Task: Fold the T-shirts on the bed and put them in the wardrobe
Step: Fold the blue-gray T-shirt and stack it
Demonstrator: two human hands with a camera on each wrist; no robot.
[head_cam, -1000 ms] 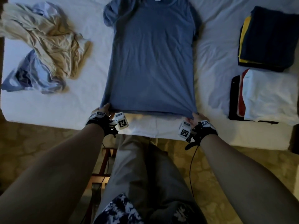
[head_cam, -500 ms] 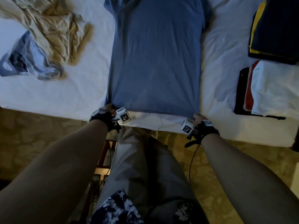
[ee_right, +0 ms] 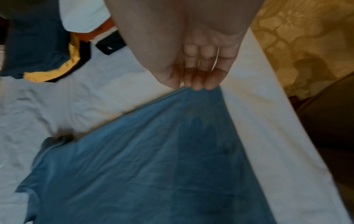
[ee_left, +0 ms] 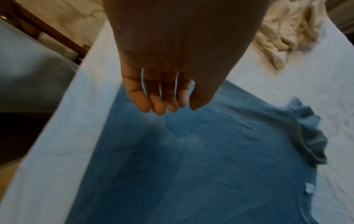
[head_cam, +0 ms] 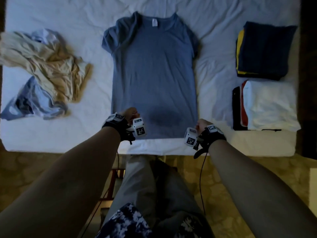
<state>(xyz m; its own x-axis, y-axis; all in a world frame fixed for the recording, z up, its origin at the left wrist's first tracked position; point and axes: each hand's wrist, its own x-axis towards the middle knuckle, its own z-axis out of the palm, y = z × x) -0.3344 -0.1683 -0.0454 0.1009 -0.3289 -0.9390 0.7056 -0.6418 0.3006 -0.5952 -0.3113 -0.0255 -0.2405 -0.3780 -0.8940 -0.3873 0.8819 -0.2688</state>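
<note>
**Spreading the blue T-shirt flat before the first fold**

Head view: my blue T-shirt (head_cam: 154, 79) lies flat, collar away from me, on the bed (head_cam: 217, 69). Two folded stacks (head_cam: 267, 50) sit to its right; a crumpled pile (head_cam: 44, 66) waits at its left. No wardrobe shows, so I judge folding partly done and storing untouched.

Left wrist view: my left hand (ee_left: 168, 84) hovers above the shirt's lower left part, fingers (ee_left: 159, 104) relaxed, holding nothing.

Right wrist view: my right hand (ee_right: 199, 66) pinches the shirt's lower right corner between thumb and curled fingers (ee_right: 199, 84).
</note>
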